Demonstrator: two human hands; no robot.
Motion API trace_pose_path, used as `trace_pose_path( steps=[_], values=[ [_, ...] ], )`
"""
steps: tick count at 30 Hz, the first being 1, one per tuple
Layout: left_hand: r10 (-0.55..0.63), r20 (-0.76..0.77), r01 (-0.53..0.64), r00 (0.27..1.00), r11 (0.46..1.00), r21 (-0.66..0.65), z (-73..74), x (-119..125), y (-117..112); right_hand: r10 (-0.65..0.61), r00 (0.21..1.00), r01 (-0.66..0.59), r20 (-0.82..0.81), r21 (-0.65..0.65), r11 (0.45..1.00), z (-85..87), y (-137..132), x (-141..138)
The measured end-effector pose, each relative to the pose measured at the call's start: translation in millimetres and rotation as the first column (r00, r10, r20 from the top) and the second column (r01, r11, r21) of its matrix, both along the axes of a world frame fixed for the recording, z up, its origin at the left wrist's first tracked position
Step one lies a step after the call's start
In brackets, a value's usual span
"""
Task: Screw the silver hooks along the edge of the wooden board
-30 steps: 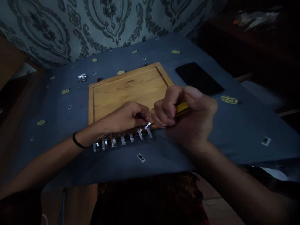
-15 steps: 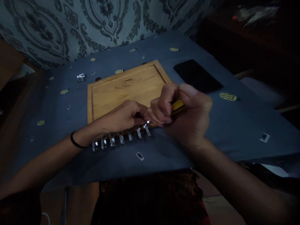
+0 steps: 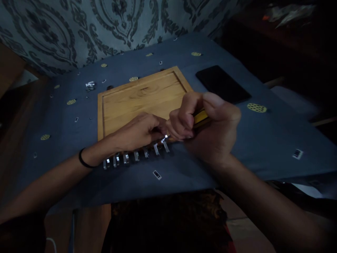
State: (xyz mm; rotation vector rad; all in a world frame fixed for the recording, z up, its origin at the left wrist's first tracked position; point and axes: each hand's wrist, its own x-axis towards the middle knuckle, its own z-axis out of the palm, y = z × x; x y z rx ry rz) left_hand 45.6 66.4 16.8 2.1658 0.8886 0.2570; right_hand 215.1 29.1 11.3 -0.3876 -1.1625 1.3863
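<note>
My right hand (image 3: pixel 210 130) is wrapped around a tool handle (image 3: pixel 201 117), yellow with black. The fist hides its working end, so I cannot tell the tool's kind for certain. Fingers pinched, my left hand (image 3: pixel 142 131) is at the near edge of a wooden cutting board (image 3: pixel 142 95), holding a shiny metal bracket (image 3: pixel 164 139) near that edge. Several similar metal pieces (image 3: pixel 136 155) stick out in a row along the board's near side. The two hands nearly meet at the bracket, and their fingers cover part of it.
A black flat slab (image 3: pixel 222 83), like a tablet, lies right of the board. Small shiny metal parts (image 3: pixel 90 85) lie at the back left on the blue patterned tablecloth (image 3: pixel 184 172). A patterned wall (image 3: pixel 118 24) stands behind the table.
Both hands keep the same grips at the same bracket. The right hand has shifted and turned very slightly; otherwise only the camera's view has moved a little.
</note>
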Motion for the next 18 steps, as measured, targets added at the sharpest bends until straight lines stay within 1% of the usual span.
trace_pose_path(
  steps=[2, 4, 8, 13, 18],
  values=[
    [-0.016, -0.025, 0.018, 1.0, 0.998, 0.053, -0.2, -0.3, -1.2, -0.06, 0.998, 0.059, -0.014, -0.07, 0.996, 4.0, -4.4, -3.4],
    [-0.026, -0.037, 0.029, 0.999, 0.995, 0.095, -1.0, -0.5, -2.0, -0.096, 0.995, 0.092, -0.031, -0.101, 0.991, 6.5, -7.6, -5.6],
    [-0.032, -0.04, 0.036, 0.999, 0.992, 0.122, -2.6, -0.5, -2.3, -0.082, 0.997, 0.082, 0.004, -0.061, 0.995, 6.4, -8.1, -5.4],
    [-0.019, -0.039, 0.022, 0.999, 0.996, 0.081, -1.7, -0.3, -2.8, -0.068, 0.997, 0.067, -0.021, -0.022, 0.997, 2.4, -4.4, -3.9],
    [-0.007, -0.016, 0.008, 1.0, 0.998, 0.063, -2.0, -1.0, -1.9, -0.015, 1.0, 0.015, 0.011, 0.029, 0.999, -2.6, -0.2, 0.1]
  ],
)
